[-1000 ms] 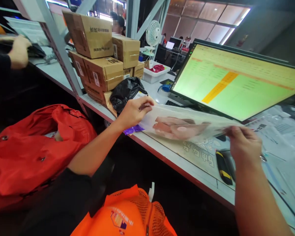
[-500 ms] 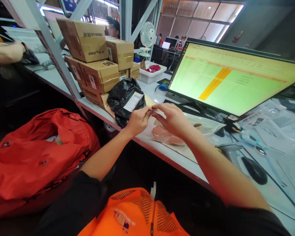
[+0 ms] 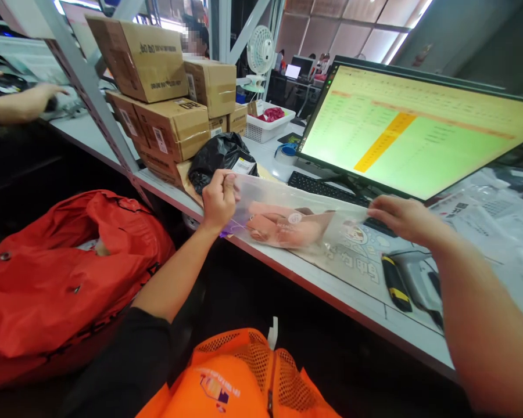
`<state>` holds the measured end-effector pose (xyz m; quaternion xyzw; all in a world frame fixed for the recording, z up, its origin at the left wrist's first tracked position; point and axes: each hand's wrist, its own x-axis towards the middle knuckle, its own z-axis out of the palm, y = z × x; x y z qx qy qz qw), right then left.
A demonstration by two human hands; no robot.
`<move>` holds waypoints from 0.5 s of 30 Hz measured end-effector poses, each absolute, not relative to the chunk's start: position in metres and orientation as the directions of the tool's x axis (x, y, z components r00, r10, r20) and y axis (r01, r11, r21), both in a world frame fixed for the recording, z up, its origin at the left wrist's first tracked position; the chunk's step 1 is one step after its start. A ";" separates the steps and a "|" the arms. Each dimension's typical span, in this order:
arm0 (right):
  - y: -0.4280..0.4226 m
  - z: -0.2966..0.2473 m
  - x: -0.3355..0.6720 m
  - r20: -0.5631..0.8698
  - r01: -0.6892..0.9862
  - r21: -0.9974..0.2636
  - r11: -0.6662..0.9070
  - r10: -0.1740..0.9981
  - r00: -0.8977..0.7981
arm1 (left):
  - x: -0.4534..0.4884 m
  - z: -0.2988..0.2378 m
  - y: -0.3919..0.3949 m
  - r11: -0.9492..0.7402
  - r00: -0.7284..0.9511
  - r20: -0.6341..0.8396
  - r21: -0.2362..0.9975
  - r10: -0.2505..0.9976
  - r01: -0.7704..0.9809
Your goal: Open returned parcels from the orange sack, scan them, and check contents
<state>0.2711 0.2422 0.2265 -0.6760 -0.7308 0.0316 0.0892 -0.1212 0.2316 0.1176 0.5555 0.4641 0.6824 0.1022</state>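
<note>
A frosted clear plastic bag (image 3: 283, 194) is stretched along the near edge of the desk, with a folded salmon-coloured item (image 3: 283, 226) inside it. My left hand (image 3: 220, 200) is closed on the bag's upper left corner. At the other end of the top edge, my right hand (image 3: 403, 217) pinches the upper right corner, fingertips together. Pale print shows on the bag's front. Just behind my left hand lies a black plastic parcel (image 3: 215, 159) with a white label, partly covered by the hand and bag.
Stacked cardboard boxes (image 3: 169, 125) stand at the back left by a metal post. A monitor (image 3: 409, 128), keyboard (image 3: 318, 184) and scanner-like grey device (image 3: 416, 276) are on the desk. Below left sits a red bag (image 3: 70, 278). Another person's hand (image 3: 30, 103) reaches in at far left.
My hands were close together at the bag's edge. They have moved apart, the right one far to the right, and the bag's top edge is now spread between them.
</note>
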 end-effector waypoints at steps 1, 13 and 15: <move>0.236 0.230 0.279 0.071 0.985 -0.166 0.049 0.997 -0.038 | -0.118 0.118 0.233 -0.576 -0.324 0.695 0.716 0.642 0.395; 0.249 0.212 0.204 -0.119 0.787 -0.546 0.287 0.903 -0.412 | -0.081 0.197 0.175 -0.834 0.221 0.844 0.376 0.488 0.405; 0.245 0.209 0.208 -0.030 0.588 -0.761 0.274 0.891 -0.454 | -0.101 0.208 0.157 -0.838 0.285 0.803 0.424 0.523 0.345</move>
